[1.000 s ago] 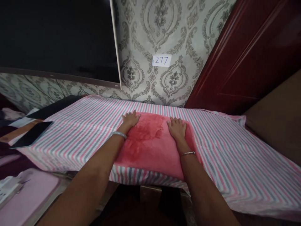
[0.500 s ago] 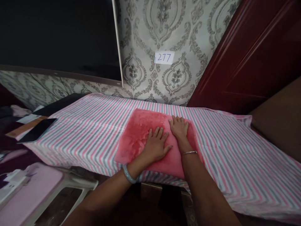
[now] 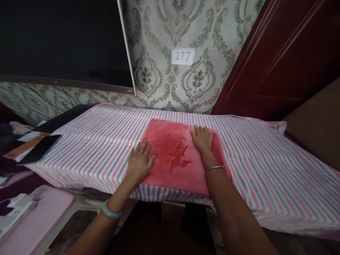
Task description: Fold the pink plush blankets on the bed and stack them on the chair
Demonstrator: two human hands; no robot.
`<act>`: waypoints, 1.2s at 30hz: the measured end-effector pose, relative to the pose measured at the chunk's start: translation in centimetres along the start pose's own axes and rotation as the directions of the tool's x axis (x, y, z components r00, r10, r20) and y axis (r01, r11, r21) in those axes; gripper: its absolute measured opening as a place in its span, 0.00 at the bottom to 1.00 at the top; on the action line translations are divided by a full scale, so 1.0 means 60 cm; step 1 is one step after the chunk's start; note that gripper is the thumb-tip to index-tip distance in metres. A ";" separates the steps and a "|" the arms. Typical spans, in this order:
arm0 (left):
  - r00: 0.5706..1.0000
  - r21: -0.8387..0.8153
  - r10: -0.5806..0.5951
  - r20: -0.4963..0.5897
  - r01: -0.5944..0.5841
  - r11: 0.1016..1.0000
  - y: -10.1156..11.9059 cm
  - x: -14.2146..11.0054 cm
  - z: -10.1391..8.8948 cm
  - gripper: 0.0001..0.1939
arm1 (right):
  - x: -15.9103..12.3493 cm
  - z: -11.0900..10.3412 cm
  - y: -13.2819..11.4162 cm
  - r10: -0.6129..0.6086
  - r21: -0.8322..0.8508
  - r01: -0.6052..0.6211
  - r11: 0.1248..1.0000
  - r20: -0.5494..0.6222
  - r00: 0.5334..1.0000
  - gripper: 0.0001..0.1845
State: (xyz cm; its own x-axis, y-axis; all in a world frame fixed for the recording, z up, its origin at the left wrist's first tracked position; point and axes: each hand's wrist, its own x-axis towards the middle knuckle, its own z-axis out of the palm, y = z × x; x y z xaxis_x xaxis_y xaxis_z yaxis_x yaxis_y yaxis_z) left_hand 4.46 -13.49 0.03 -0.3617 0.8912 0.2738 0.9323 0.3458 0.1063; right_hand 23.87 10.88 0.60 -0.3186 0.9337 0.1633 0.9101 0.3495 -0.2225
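Observation:
A plush red-pink cloth [image 3: 172, 152], roughly square, lies flat on a striped tablecloth [image 3: 103, 138]; its pile shows darker and lighter patches. My left hand [image 3: 139, 161] rests open on the left edge of the plush cloth, fingers spread, partly over the stripes. On the cloth's upper right part, my right hand [image 3: 202, 138] lies flat with its fingers slightly apart. Neither hand grasps anything. My right forearm hides some of the cloth's right side.
A black phone or tablet [image 3: 39, 149] lies at the table's left end. A pink stool [image 3: 39, 219] with a white power strip [image 3: 16, 214] stands at lower left. Behind the table are a television [image 3: 63, 42], a paper marked 277 [image 3: 182, 56] and a dark red door [image 3: 271, 60].
My left hand has swept from the cloth's far left corner to its middle, then out to the left edge. My right hand has stayed at the upper right.

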 end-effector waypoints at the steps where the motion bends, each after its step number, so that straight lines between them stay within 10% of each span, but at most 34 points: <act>1: 1.000 -0.008 0.004 -0.008 -0.004 1.000 0.000 0.000 0.003 0.31 | 0.000 0.000 0.000 -0.002 -0.003 0.002 1.000 0.002 1.000 0.33; 14: 0.999 -0.043 0.021 -0.025 -0.022 0.999 0.007 0.005 0.001 0.30 | -0.012 -0.036 -0.011 -0.005 0.010 0.005 1.000 0.063 0.998 0.32; 21: 0.999 -0.007 0.008 -0.040 -0.008 1.000 0.014 0.005 -0.018 0.31 | -0.139 -0.062 -0.030 -0.225 0.151 0.219 0.964 0.021 0.974 0.30; 27: 0.981 -0.039 0.185 -0.054 -0.187 0.982 0.092 -0.015 -0.020 0.30 | -0.252 -0.048 -0.036 -0.346 0.120 0.347 0.930 -0.026 0.938 0.28; 36: 0.937 -0.069 0.338 -0.084 -0.344 0.936 0.131 -0.038 0.025 0.30 | -0.274 -0.008 -0.045 -0.386 0.049 0.393 0.918 -0.105 0.916 0.28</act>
State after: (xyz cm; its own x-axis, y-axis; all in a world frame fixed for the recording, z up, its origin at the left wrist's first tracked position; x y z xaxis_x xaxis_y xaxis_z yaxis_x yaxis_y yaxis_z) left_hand 12.63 -12.35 -1.19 -0.0237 0.9276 0.3729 0.9975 -0.0030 0.0708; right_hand 26.78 -5.46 -1.02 -0.6156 0.7127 0.3363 0.6978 0.6913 -0.1877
